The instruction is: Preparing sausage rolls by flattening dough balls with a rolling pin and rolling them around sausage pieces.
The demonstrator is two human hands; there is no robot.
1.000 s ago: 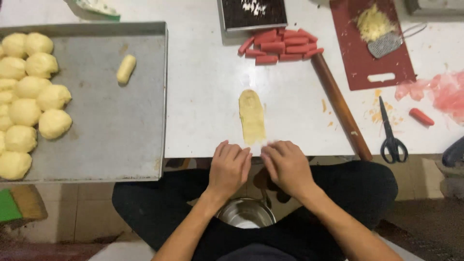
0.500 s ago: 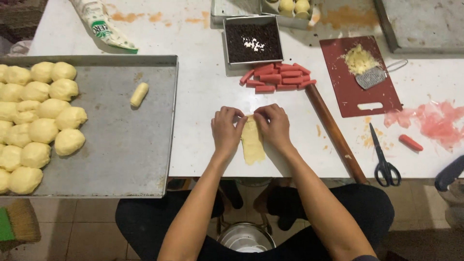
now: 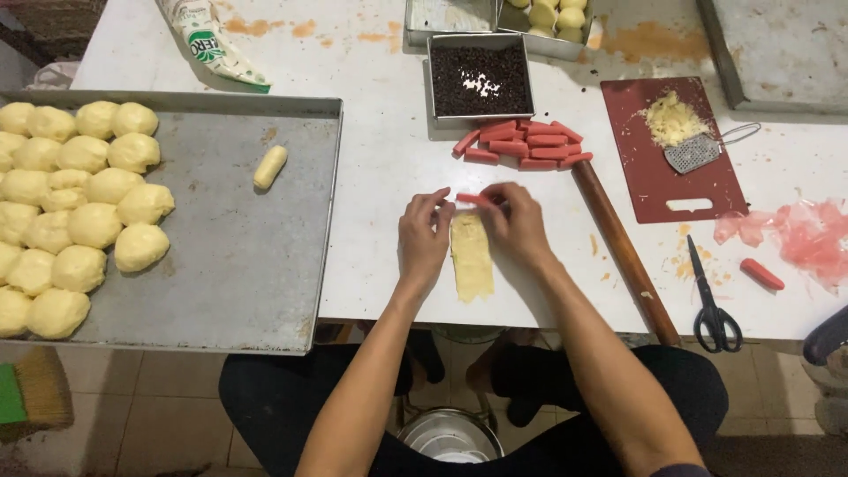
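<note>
A flattened strip of pale dough (image 3: pixel 472 258) lies on the white table (image 3: pixel 389 168) in front of me. A red sausage piece (image 3: pixel 474 200) rests across the strip's far end. My left hand (image 3: pixel 424 237) and my right hand (image 3: pixel 517 223) both pinch that sausage piece from either side, fingers curled over the dough's top edge. A pile of several more sausage pieces (image 3: pixel 521 144) lies just beyond my hands.
A large metal tray (image 3: pixel 238 265) at left carries several dough balls (image 3: pixel 75 212) and one rolled piece (image 3: pixel 270 166). A wooden rolling pin (image 3: pixel 624 249), scissors (image 3: pixel 712 305), a red cutting board (image 3: pixel 671 168) with a grater (image 3: pixel 692 153), and a tin of dark sprinkles (image 3: pixel 479 78) surround me.
My hands moved from the dough's near end up to its far end, and a sausage piece now sits there between my fingers. The camera view shifted forward.
</note>
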